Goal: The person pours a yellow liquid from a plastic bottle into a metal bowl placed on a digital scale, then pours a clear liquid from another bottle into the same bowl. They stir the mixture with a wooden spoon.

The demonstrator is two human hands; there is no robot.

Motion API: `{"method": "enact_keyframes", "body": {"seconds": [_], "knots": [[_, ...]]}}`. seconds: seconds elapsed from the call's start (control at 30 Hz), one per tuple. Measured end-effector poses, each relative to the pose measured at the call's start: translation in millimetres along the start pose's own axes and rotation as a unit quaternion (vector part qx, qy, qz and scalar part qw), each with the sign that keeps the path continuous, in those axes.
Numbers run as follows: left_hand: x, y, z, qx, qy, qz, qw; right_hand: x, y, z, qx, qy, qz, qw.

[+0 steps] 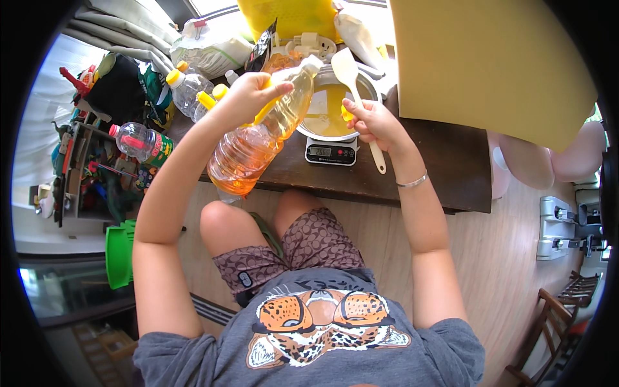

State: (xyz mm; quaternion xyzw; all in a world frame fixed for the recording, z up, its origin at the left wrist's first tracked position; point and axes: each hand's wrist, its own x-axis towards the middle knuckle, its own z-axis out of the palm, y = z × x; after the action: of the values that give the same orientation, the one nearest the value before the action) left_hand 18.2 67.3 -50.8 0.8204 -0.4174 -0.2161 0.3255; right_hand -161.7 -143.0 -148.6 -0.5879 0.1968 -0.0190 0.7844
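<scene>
My left hand [253,97] is closed around the yellow handle of a large clear bottle [244,158] of orange-gold oil. The bottle leans, its uncapped mouth up and to the right, near the rim of a white bowl. Yellowish liquid lies inside that bowl [314,134], which rests on a kitchen scale [331,152] with a lit display. On the right, my right hand [379,124] grips a cream spatula [347,68], blade up and handle hanging down past the palm. A small yellow cap [347,113] is pinched in the same fingers.
The dark wooden table [438,155] ends just beyond my knees. Several yellow-capped bottles [187,89] and a red-capped bottle [138,142] stand at left. Bags and a power strip [309,44] crowd the back. A large yellow board [490,71] rises at right.
</scene>
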Motion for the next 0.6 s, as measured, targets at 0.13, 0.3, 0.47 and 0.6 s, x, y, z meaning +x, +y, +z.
{"method": "enact_keyframes", "body": {"seconds": [0.13,0.3,0.47,0.6], "knots": [[-5,-10,10,-0.035,-0.015,-0.036,0.999,3,1,0,0.002,-0.004,0.001,1.0],[-9,-12,14,-0.032,-0.012,-0.031,0.999,6,-2,5,0.007,0.001,-0.007,1.0],[-14,-19,26,-0.083,-0.004,0.01,0.997,17,-16,14,0.054,-0.001,-0.046,0.997],[-21,-14,37,-0.147,-0.047,-0.032,0.988,28,-31,14,0.073,-0.036,-0.065,0.995]]}}
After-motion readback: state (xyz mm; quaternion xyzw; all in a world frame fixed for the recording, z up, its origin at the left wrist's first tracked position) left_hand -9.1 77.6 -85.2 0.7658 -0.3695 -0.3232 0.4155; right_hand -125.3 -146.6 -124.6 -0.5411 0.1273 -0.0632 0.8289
